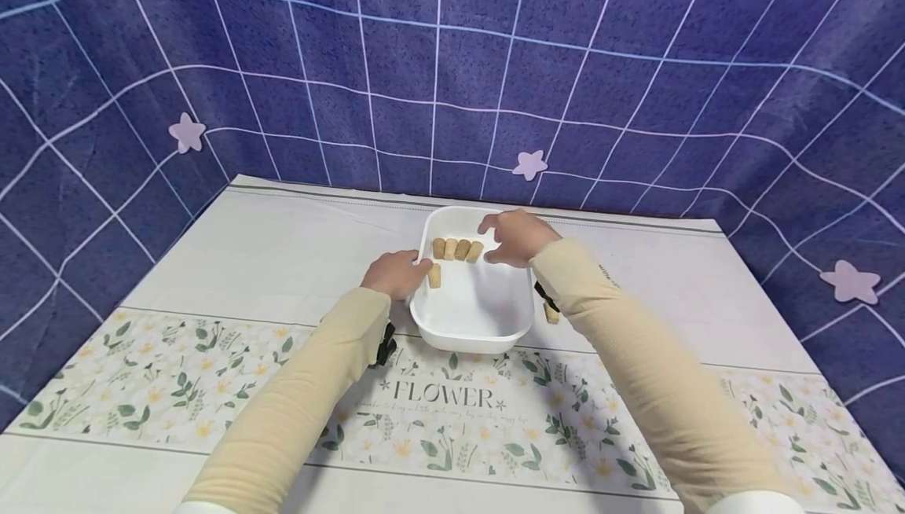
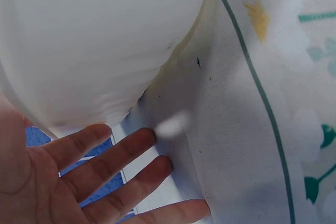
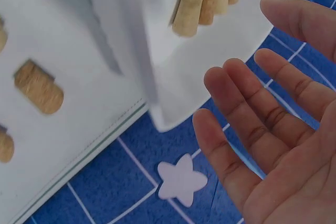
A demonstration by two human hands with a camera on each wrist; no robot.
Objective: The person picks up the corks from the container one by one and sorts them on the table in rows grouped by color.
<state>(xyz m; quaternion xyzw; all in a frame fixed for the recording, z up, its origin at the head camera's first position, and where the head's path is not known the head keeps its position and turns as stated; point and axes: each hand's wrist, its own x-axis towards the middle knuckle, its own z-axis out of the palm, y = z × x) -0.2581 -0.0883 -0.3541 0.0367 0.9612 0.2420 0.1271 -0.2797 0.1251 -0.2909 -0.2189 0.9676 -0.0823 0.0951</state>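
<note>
A white plastic tub (image 1: 474, 317) stands on the table. Inside it, several tan tapered corks (image 1: 463, 250) form a row, and one more cork (image 1: 434, 276) lies by the left wall. My left hand (image 1: 394, 274) holds the tub's left rim, thumb over the edge. Its fingers (image 2: 113, 163) are spread along the outside wall in the left wrist view, where the thumb is hidden. Over the tub's right side hovers my right hand (image 1: 519, 237), fingers apart with nothing between them. In the right wrist view, the row of corks (image 3: 205, 6) lies beyond its fingertips (image 3: 214, 77).
To the right of the tub a loose cork (image 1: 551, 313) lies on the table, partly by my right sleeve. More loose corks (image 3: 39, 87) show outside the tub in the right wrist view. A blue gridded curtain (image 1: 396, 66) with stars rises behind the table.
</note>
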